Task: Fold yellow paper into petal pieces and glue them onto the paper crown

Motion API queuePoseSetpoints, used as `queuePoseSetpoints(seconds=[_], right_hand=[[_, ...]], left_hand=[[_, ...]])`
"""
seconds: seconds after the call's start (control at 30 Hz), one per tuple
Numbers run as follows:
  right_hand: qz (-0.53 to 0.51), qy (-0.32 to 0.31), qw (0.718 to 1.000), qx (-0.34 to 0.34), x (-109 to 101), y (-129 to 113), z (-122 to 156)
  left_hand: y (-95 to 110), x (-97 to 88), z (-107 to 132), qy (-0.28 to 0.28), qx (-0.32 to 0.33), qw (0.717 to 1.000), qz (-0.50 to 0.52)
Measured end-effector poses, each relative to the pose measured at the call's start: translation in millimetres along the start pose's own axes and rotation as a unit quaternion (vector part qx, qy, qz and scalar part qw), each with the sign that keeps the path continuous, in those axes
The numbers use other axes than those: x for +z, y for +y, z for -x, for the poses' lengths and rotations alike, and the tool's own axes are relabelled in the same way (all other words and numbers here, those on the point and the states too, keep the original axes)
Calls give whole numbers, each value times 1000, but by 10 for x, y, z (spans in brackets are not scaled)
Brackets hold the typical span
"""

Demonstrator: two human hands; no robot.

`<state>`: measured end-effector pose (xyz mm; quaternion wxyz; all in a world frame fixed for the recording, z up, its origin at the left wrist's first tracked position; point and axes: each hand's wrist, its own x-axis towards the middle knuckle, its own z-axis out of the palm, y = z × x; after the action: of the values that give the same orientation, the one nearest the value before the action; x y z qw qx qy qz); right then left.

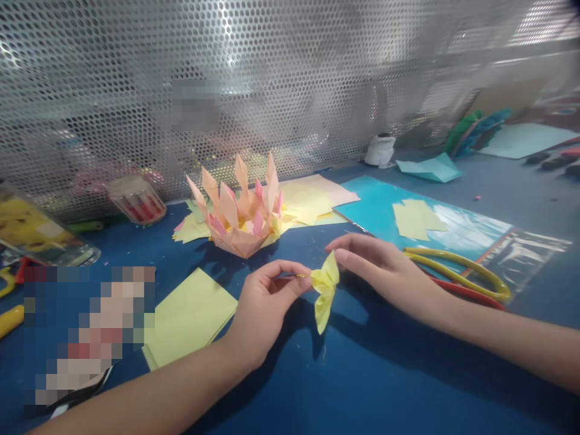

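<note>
Landmark: peach paper flower (242, 241), pink bits inside, upright on blue counter (385, 386). Yellow folded paper piece (324, 290) is in front of the flower and to its right, held up off the counter, petals fanned out, one pointing down. Left hand (260, 308), in front of the flower: thumb and fingers pinched on the piece's narrow end. Right hand (385, 269), front-right of the flower: thumb at the piece's upper tip; can't tell if it's clamped or only touching. Yellow-green sheets (190, 314) stacked front-left of the flower, just beside left wrist. Right of the flower: blue packet (376, 205) with pale yellow paper (412, 219) on top. Yellow loop handle (501, 283) further front-right, by right forearm. Jar with red contents (138, 202) left of the flower. Perforated metal panel (290, 72) behind the flower.
</note>
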<state>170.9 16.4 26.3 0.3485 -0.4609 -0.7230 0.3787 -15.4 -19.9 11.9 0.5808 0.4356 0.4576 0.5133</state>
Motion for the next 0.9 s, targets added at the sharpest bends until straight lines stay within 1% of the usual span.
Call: queuePoseSetpoints(seconds=[0.07,0.1,0.17,0.23,0.33,0.4,0.53,0.67,0.8,0.9], right_hand=[[-44,-58,996,48,2,-15,-9],[-67,-76,993,61,8,-21,-8],[-120,-97,985,77,25,-24,-3],[-174,-105,975,91,40,-10,-1],[-237,-91,960,121,50,22,-14],[-266,-76,950,144,50,33,-25],[-298,-43,939,164,46,31,-20],[-294,-29,942,161,50,45,13],[-293,-25,947,132,63,66,28],[-299,-31,947,117,64,60,22]], left_hand=[[-4,-4,-2,-2,-3,1000,2],[-5,-6,-2,-5,-2,1000,-1],[-6,-8,-2,-11,1,1000,-6],[-2,-4,0,-22,6,1000,-2],[6,9,4,-41,13,999,13],[8,14,8,-46,16,999,-2],[-1,12,20,-27,20,997,-62],[-4,21,38,-19,18,995,-92],[-6,33,54,-4,32,994,-106],[-13,33,58,-7,23,994,-103]])
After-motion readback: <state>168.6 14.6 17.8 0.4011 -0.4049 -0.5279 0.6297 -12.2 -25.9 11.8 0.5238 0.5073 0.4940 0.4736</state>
